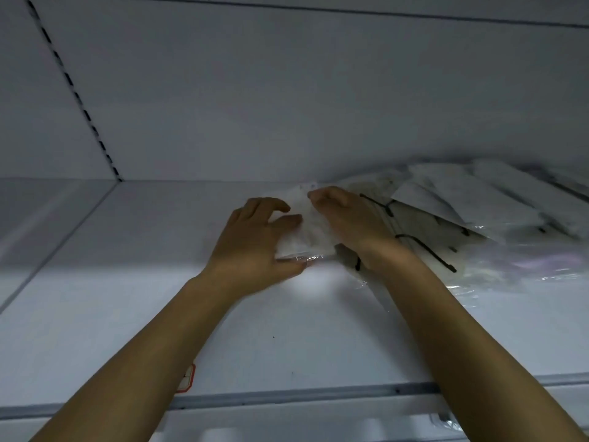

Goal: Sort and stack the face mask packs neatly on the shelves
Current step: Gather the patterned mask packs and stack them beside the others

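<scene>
left hand [255,240] fingers curled, gripping mask pack [302,231] | right hand [347,221] gripping it too (blurred) | shelf [159,314]

Both forearms bare, reaching fwd & up from the bottom corners, converging toward centre; left arm runs from lower left, right arm from lower right, wrists roughly level w/ each other, near but apart. Left hand [255,240] back-up, fingers curled, thumb out along the near edge; it grips the face mask pack [302,232] from the left side. Right hand [347,223] palm-down, back toward the camera, fingers bent at the knuckles w/ tips curled over the pack's far top corner; heel of the hand low, wrist slightly cocked. Fingertips of the two hands close together; some motion blur on both, so exact finger contact can't be told.
</scene>
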A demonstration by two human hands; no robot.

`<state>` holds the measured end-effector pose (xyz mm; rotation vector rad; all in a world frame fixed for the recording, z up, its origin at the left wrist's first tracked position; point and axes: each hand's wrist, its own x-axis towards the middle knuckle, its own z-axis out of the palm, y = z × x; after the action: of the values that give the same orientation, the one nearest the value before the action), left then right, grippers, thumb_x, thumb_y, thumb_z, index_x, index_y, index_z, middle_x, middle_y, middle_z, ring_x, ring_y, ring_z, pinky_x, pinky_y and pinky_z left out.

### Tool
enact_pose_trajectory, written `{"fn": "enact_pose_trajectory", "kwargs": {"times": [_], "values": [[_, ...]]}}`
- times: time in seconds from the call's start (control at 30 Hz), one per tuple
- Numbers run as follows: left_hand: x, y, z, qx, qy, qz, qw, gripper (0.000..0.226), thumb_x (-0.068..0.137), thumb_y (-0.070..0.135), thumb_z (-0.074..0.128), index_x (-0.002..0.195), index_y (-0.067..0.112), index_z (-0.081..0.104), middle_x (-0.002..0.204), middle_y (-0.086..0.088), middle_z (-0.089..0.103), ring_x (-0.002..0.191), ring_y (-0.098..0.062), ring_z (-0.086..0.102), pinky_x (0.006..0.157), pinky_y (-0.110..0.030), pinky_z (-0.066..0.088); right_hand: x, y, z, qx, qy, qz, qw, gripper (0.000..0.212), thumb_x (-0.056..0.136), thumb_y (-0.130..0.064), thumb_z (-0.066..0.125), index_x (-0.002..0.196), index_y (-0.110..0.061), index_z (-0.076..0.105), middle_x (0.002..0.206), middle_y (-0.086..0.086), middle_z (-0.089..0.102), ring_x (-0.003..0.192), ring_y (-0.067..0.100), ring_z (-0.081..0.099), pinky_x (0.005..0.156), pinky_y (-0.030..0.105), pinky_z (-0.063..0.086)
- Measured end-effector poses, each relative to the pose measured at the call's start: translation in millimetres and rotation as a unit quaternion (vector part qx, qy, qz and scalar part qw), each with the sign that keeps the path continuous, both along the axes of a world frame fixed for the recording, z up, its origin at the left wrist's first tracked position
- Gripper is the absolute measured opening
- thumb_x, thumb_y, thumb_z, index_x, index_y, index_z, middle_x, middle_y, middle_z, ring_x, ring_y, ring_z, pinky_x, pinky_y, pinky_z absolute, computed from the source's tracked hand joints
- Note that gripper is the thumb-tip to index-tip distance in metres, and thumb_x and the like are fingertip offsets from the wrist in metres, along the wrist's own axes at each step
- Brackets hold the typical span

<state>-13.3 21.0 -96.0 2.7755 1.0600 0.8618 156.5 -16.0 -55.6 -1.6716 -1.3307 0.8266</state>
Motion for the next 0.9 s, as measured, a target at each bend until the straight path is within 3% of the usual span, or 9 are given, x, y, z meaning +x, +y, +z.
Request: {"fn": "enact_pose_trajectory", "kwargs": {"times": [0.07, 0.17, 0.3, 0.4, 0.53, 0.67, 0.73, 0.8, 0.9], "values": [[-2, 0, 3, -0.057, 0.032, -0.006, 0.998, 0.081, 0.072, 0.074, 0.040, 0.134, 0.024, 0.055, 0.128, 0.006, 0.053, 0.111, -0.018, 0.050, 0.086, -0.027, 0.039, -4, 1, 0, 0.015, 0.071, -0.032, 0.997, 0.018, 0.099, -0.031, 0.048, 0.110, -0.024, 0.060, 0.096, -0.012, 0.060, 0.086, 0.004, 0.055, 0.075, 0.015, 0.045], [-3, -4, 5, -0.122, 0.044, 0.005, 0.992, 0.096, 0.062, 0.085, 0.042, 0.142, 0.032, 0.042, 0.136, 0.015, 0.042, 0.118, -0.009, 0.043, 0.090, -0.023, 0.039, -3, 4, 1, 0.000, 0.247, -0.049, 0.968, 0.027, 0.092, -0.032, 0.058, 0.112, -0.014, 0.061, 0.108, 0.012, 0.064, 0.098, 0.025, 0.062, 0.091, 0.034, 0.051], [1, -9, 10, -0.158, 0.021, 0.016, 0.987, 0.102, 0.061, 0.073, 0.072, 0.144, 0.030, 0.033, 0.139, 0.015, 0.036, 0.118, -0.008, 0.042, 0.090, -0.025, 0.040, -5, 2, 7, -0.041, 0.447, -0.055, 0.892, 0.028, 0.094, -0.026, 0.058, 0.113, -0.006, 0.057, 0.098, 0.013, 0.058, 0.076, 0.020, 0.059, 0.059, 0.025, 0.054], [1, -8, 13, -0.175, -0.066, 0.067, 0.980, 0.078, 0.076, 0.045, 0.076, 0.140, 0.024, 0.037, 0.131, 0.008, 0.045, 0.108, -0.014, 0.052, 0.079, -0.021, 0.038, -10, -2, 11, -0.032, 0.571, -0.040, 0.820, 0.046, 0.090, -0.031, 0.062, 0.123, 0.001, 0.054, 0.112, 0.020, 0.060, 0.086, 0.028, 0.065, 0.063, 0.030, 0.059], [-3, -5, 17, -0.182, -0.218, 0.128, 0.950, 0.030, 0.095, 0.018, 0.055, 0.124, 0.021, 0.054, 0.095, 0.013, 0.057, 0.085, -0.008, 0.060, 0.062, -0.008, 0.037, -16, -1, 17, 0.002, 0.594, 0.018, 0.804, 0.056, 0.080, -0.030, 0.067, 0.126, -0.001, 0.054, 0.123, 0.025, 0.061, 0.098, 0.030, 0.068, 0.074, 0.031, 0.059], [1, -16, 32, -0.255, -0.409, 0.068, 0.874, 0.024, 0.095, 0.009, 0.058, 0.108, 0.029, 0.057, 0.083, 0.033, 0.060, 0.078, 0.026, 0.054, 0.067, 0.002, 0.040, -23, 4, 5, 0.037, 0.448, -0.041, 0.892, 0.037, 0.085, -0.032, 0.066, 0.116, -0.012, 0.060, 0.110, 0.007, 0.063, 0.102, 0.018, 0.062, 0.092, 0.030, 0.050], [4, -25, 33, -0.316, -0.404, 0.001, 0.859, 0.031, 0.089, 0.011, 0.065, 0.099, 0.038, 0.056, 0.080, 0.038, 0.063, 0.082, 0.024, 0.057, 0.070, 0.001, 0.041, -25, 1, 3, 0.038, 0.476, 0.020, 0.879, 0.042, 0.081, -0.035, 0.068, 0.116, -0.013, 0.062, 0.112, 0.004, 0.067, 0.106, 0.019, 0.063, 0.098, 0.033, 0.047], [6, -32, 27, -0.381, -0.319, -0.038, 0.867, 0.044, 0.077, 0.021, 0.077, 0.102, 0.047, 0.051, 0.088, 0.040, 0.063, 0.090, 0.021, 0.057, 0.072, 0.000, 0.043, -27, -5, 7, 0.031, 0.536, 0.081, 0.840, 0.052, 0.080, -0.032, 0.067, 0.126, -0.011, 0.059, 0.123, 0.008, 0.067, 0.114, 0.023, 0.063, 0.098, 0.040, 0.050], [6, -33, 17, -0.404, -0.269, -0.030, 0.874, 0.067, 0.056, 0.036, 0.091, 0.111, 0.046, 0.054, 0.100, 0.037, 0.062, 0.099, 0.023, 0.054, 0.076, 0.001, 0.041, -24, -7, 7, 0.061, 0.520, 0.030, 0.851, 0.047, 0.078, -0.020, 0.071, 0.123, -0.010, 0.062, 0.117, 0.012, 0.069, 0.107, 0.029, 0.067, 0.093, 0.049, 0.053]]}}
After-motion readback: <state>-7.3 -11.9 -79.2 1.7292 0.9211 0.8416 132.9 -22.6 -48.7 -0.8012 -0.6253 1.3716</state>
